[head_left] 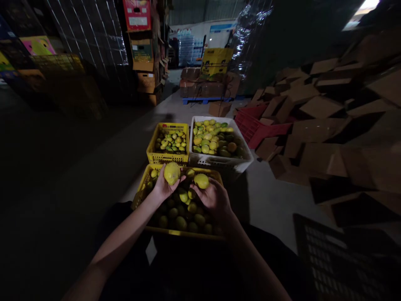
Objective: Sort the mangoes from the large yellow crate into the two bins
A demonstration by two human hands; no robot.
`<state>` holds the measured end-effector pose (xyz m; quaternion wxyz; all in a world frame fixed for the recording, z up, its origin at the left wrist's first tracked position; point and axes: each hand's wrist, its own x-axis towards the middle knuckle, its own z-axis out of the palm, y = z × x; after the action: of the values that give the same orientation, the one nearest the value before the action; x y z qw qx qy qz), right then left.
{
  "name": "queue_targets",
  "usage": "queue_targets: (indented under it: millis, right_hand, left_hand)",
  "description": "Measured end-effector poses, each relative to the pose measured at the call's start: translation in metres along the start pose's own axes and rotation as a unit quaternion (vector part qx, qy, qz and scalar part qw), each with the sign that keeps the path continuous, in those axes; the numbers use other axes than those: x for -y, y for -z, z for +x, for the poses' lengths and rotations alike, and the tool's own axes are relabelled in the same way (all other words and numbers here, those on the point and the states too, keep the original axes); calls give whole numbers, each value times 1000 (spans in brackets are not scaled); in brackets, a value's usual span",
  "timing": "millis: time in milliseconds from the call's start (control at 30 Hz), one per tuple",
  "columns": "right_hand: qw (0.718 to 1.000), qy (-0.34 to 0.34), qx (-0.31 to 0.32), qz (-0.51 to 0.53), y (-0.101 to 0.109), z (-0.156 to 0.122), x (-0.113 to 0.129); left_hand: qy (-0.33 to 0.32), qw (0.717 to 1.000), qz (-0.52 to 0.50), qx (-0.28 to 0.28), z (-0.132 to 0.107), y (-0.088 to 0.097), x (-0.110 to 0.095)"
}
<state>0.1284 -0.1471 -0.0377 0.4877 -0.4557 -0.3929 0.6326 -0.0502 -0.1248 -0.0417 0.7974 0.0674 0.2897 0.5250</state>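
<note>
Head view: the person's left hand (163,184) cups a larger yellow fruit (172,173) from below, its grip curled around the underside with the top left bare. The right hand (216,197) has its grip closed round a smaller yellow fruit (201,181), thumb below and fingers along the far side. Both fruits are held just above the near yellow crate (184,233), where more fruit lies loose in shadow. Beyond it stand a small yellow crate (167,159) and a white crate (216,160), side by side, each with fruit inside.

Each fruit looks light enough for one hand, probably firm with a little give, and its rounded skin may be somewhat slippery. Bruising seems the likelier harm than breaking, so the best hold would be around the broad middle, with spread fingers and light pressure, rather than by a pointed end or with nails.
</note>
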Motion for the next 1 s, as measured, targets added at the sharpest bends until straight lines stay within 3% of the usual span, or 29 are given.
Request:
queue_targets:
  millis: [100, 167, 267, 433, 667, 800, 1000]
  right_hand:
    - [972, -61, 20, 224, 3, 4, -6]
    - [956, -118, 24, 268, 5, 6, -10]
    - [957, -147, 14, 249, 7, 8, -16]
    - [971, -73, 14, 228, 6, 6, -22]
    - [977, 20, 94, 190, 4, -6, -19]
    - [981, 3, 103, 162, 1, -17, -12]
    - [982, -64, 126, 124, -2, -6, -12]
  left_hand:
    - [-10, 1000, -23, -7, -5, -4, -5]
    - [-16, 999, -29, -8, -6, -5, -7]
    - [-16, 999, -28, -10, -6, -2, -9]
    - [-18, 1000, 9, 3, -9, 5, -10]
    - [-42, 992, 44, 109, -18, 6, -11]
    - [-34, 986, 55, 152, -20, 6, -11]
    - [-21, 992, 45, 113, -26, 0, -12]
